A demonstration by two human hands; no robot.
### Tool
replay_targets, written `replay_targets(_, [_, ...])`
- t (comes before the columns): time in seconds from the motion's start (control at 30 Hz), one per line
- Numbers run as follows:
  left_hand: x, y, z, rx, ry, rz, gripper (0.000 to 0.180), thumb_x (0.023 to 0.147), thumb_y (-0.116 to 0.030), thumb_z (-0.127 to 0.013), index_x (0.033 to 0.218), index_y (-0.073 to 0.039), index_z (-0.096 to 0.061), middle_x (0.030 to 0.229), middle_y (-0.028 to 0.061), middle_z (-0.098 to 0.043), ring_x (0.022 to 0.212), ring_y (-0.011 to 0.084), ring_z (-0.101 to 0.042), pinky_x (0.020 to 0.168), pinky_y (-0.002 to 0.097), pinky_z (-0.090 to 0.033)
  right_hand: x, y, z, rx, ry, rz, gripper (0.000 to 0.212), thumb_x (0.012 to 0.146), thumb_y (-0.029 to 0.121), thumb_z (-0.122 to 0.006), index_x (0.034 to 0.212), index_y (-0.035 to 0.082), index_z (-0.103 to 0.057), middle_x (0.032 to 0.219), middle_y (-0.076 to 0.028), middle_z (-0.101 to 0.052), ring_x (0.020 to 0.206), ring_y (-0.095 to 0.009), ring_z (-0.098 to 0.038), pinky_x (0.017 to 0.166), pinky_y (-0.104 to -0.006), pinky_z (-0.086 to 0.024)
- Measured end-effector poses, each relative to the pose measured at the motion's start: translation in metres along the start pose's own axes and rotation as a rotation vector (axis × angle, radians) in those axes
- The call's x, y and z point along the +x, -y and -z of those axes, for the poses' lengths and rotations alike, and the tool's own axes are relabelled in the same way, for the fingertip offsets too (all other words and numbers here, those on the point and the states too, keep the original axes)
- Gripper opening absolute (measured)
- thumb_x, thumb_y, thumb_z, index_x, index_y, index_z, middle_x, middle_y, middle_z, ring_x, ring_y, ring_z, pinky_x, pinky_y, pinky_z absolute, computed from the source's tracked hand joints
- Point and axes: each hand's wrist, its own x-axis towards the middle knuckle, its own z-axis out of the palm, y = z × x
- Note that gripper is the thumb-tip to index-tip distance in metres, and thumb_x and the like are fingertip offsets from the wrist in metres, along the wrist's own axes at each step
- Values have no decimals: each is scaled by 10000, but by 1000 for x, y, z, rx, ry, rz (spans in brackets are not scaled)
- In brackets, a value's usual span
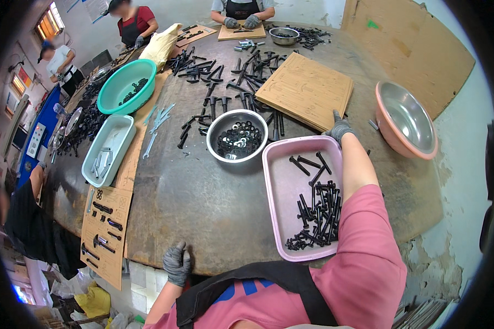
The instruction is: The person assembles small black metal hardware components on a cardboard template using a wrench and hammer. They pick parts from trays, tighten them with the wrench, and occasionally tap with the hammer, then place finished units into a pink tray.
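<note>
My right hand (340, 130), in a grey glove, reaches forward to the near right corner of a stack of brown cardboard sheets (307, 88). Its fingers are closed at the edge of the stack. Below that arm is a pink plastic tray (275, 205) with black bolts (321, 216) heaped toward its near right side. My left hand (177, 265), also gloved, rests by the table's front edge with its fingers curled in, and nothing shows in it. Beyond it, a steel bowl (211, 143) holds black and silver washers (239, 141).
Loose black bolts (214, 104) cover the table's middle. Along the left lie wrenches (158, 123), a pale green tray (125, 148), a green basin (107, 98) and a cardboard sheet with parts (112, 247). At right stands an orange-pink basin (403, 137). Several people work around the table.
</note>
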Motion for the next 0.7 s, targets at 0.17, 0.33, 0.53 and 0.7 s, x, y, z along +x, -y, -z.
replay_targets(0.17, [-1, 1, 0, -4, 19, 1, 264, 736, -127, -569, 989, -51, -579, 747, 130, -564, 662, 293, -531, 611, 375, -426, 17, -15, -10, 369, -46, 89, 991, 576, 217, -773, 1364, 122, -179, 1289, -206, -380, 1185, -299, -391, 973, -337, -336])
replay_targets(0.33, [-2, 0, 2, -13, 52, 10, 265, 754, -121, -547, 1005, -37, -561, 745, 126, -531, 680, 287, -508, 619, 375, -402, 26, -31, -18, 740, -133, 1, 584, 705, 73, -659, 1230, 74, -405, 1004, -156, -569, 819, -231, -575, 671, -340, -481])
replay_targets(0.53, [1, -2, 2, -1, 43, 19, 254, 736, -117, -565, 983, -56, -571, 725, 119, -554, 643, 285, -523, 591, 379, -417, 59, -63, -14, 1091, 37, -347, 173, 798, 178, -575, 954, 103, -572, 650, -37, -554, 436, -134, -477, 371, -272, -388])
replay_targets(0.7, [4, -3, 3, 15, 45, 6, 253, 722, -110, -569, 971, -64, -575, 695, 114, -555, 616, 286, -523, 566, 381, -418, 75, -74, 7, 912, -118, -364, 309, 752, 316, -613, 964, 93, -583, 716, -82, -556, 489, -160, -461, 430, -325, -384])
